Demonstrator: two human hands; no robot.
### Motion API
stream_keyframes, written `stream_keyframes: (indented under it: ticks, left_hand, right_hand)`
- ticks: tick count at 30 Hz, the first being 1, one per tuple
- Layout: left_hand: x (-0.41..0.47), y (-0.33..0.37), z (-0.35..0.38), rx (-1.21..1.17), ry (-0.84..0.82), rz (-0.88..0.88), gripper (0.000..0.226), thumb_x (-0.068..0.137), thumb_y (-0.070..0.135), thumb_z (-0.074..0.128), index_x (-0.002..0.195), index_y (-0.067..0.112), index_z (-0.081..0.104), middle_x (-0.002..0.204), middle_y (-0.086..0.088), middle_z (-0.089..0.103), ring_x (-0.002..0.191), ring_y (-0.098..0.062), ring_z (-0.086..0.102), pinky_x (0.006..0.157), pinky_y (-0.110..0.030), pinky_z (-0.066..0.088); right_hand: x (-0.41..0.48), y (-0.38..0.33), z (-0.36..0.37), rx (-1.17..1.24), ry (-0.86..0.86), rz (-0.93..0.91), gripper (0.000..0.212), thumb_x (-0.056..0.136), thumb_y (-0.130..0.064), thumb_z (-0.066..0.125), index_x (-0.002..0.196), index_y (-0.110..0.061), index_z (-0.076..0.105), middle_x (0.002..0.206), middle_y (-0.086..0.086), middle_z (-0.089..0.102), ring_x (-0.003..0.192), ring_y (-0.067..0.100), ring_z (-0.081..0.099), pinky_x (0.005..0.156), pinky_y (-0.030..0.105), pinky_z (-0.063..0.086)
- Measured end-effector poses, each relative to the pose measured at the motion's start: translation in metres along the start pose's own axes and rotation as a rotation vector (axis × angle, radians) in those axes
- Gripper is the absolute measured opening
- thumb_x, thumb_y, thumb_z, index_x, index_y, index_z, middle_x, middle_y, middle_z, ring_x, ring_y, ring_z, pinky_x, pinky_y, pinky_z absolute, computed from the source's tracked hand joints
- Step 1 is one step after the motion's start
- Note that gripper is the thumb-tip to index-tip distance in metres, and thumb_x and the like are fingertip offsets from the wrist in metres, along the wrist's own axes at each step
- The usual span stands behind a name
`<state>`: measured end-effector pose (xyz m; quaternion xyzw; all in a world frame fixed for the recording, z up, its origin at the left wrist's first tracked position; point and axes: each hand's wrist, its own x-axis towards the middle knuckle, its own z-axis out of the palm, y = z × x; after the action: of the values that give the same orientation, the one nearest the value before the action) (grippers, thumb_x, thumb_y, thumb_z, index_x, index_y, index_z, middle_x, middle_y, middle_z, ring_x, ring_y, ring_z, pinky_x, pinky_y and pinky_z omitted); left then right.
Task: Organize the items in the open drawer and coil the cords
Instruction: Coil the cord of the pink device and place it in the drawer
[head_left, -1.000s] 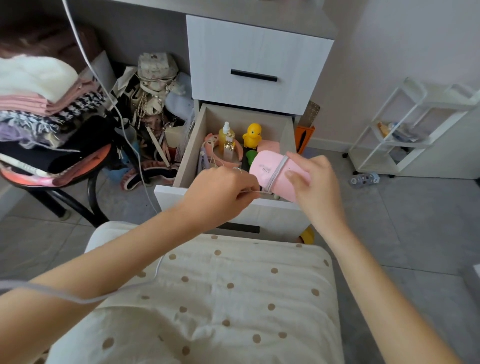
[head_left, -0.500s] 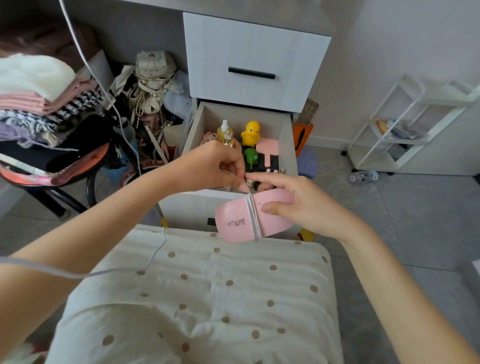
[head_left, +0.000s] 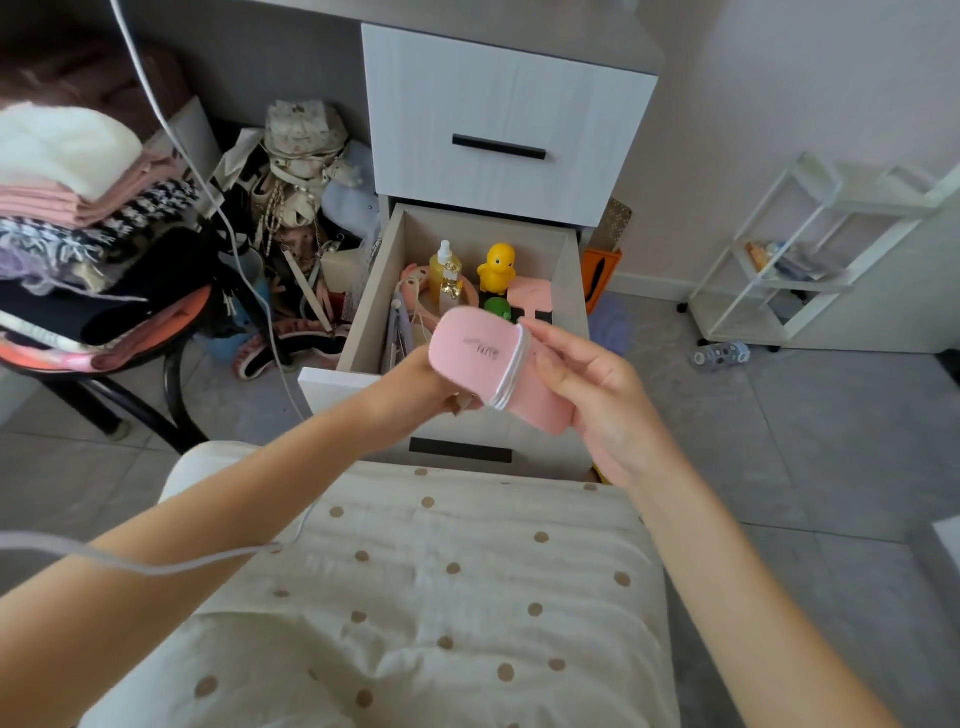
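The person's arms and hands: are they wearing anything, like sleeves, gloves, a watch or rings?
Both arms are bare as far as the view shows: no sleeve on the left arm or right arm. The left hand and right hand wear no gloves; neither wrist has a watch or bracelet. No ring shows plainly. A thin white cord crosses the left forearm.

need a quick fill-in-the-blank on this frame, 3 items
1. The device, wrapped in a white cord and held by the left hand and right hand, is ___.
2. The duck in the open drawer is ___.
3. The closed drawer has a handle coloured ___.
Missing: pink; yellow; black.
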<state>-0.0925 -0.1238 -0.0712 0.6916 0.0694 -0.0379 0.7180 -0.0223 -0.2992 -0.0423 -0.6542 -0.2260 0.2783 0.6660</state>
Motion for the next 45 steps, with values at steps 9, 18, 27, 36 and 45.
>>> stream_keyframes:
  ticks: [9, 18, 27, 36, 45]
  left_hand:
    - [-0.006, 0.0, 0.021, -0.008, 0.198, -0.098, 0.006, 0.088, 0.009, 0.06, 0.093, 0.01, 0.065, 0.079, 0.007, 0.071, 0.069, -0.001, 0.066, 0.06, -0.016, 0.054]
    - [-0.006, 0.016, 0.036, -0.065, 0.264, -0.114, 0.02, 0.084, 0.004, 0.065, 0.104, 0.004, 0.064, 0.089, -0.004, 0.071, 0.068, -0.006, 0.069, 0.065, -0.016, 0.056]
    - [0.012, 0.019, 0.033, -0.029, 0.333, -0.158, 0.023, 0.084, 0.019, 0.067, 0.1, 0.003, 0.066, 0.083, -0.003, 0.069, 0.065, -0.007, 0.068, 0.064, -0.021, 0.058]
    - [0.1, 0.022, -0.013, 0.013, 0.404, -0.234, 0.02, 0.083, 0.019, 0.068, 0.098, 0.006, 0.068, 0.085, -0.005, 0.068, 0.069, -0.01, 0.063, 0.065, -0.02, 0.058]
    - [0.278, -0.01, -0.035, 0.073, 0.402, -0.428, 0.021, 0.086, 0.007, 0.065, 0.072, 0.006, 0.05, 0.065, -0.006, 0.048, 0.042, -0.005, 0.049, 0.036, -0.014, 0.04]
  right_hand:
    - [0.011, 0.029, -0.008, -0.066, 0.308, 0.027, 0.033, 0.095, -0.02, 0.054, 0.127, -0.024, 0.058, 0.131, -0.003, 0.057, 0.119, 0.017, 0.053, 0.098, 0.035, 0.046]
    - [0.011, 0.033, 0.004, -0.275, 0.496, -0.128, 0.035, 0.095, -0.018, 0.053, 0.129, -0.014, 0.056, 0.129, 0.003, 0.058, 0.116, 0.017, 0.054, 0.082, 0.018, 0.043]
    - [0.008, 0.039, 0.006, -0.531, 0.57, -0.322, 0.037, 0.09, -0.013, 0.06, 0.127, -0.01, 0.057, 0.114, 0.003, 0.053, 0.104, 0.012, 0.051, 0.08, -0.003, 0.033]
    - [0.06, 0.042, -0.045, -0.593, 0.588, -0.185, 0.035, 0.094, -0.025, 0.053, 0.128, -0.016, 0.051, 0.105, -0.005, 0.051, 0.101, 0.009, 0.051, 0.081, 0.017, 0.037]
    - [0.186, 0.089, -0.087, -0.996, 0.558, 0.219, 0.046, 0.09, -0.024, 0.056, 0.132, -0.011, 0.04, 0.13, 0.012, 0.042, 0.118, 0.027, 0.043, 0.091, 0.033, 0.04]
